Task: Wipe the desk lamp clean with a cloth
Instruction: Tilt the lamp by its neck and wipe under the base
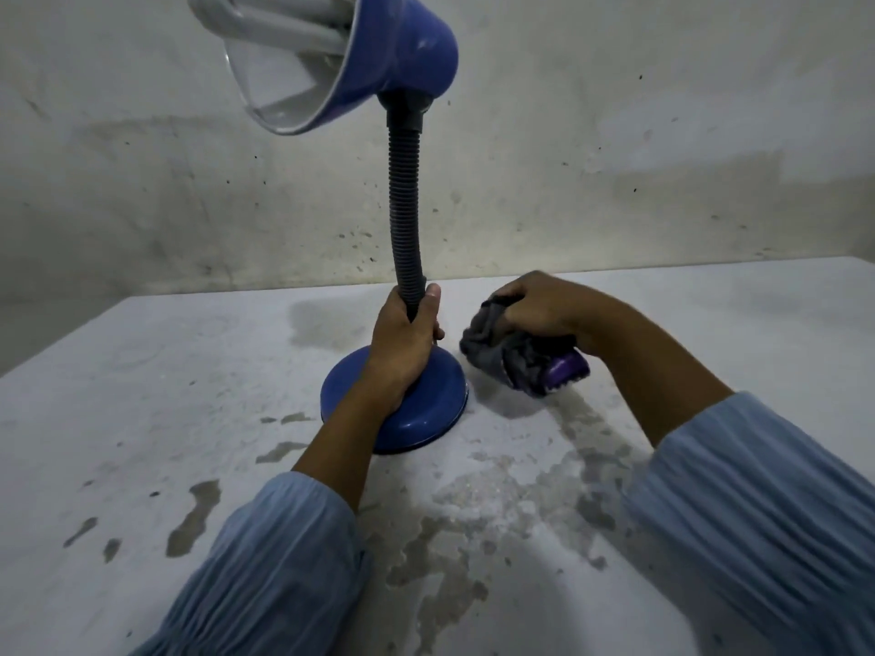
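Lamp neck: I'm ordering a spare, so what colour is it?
Dark grey, ribbed neck, between the blue shade and base; head view.

A single head-worn camera gave the only view, so no part of the scene was shared with a second one. It looked forward and down from above the person's chest, close over a worn white tabletop [142, 419] that filled the lower two thirds of the frame, and faced a stained wall [615, 158] across the top third. The wide lens bowed the table's far edge and stretched both blue sleeves [757, 490] at the bottom corners. The left hand [407, 343] and right hand [540, 310] sat near mid-frame, within arm's reach. The desk lamp [402, 229] stood so near that its shade was cut by the top edge.
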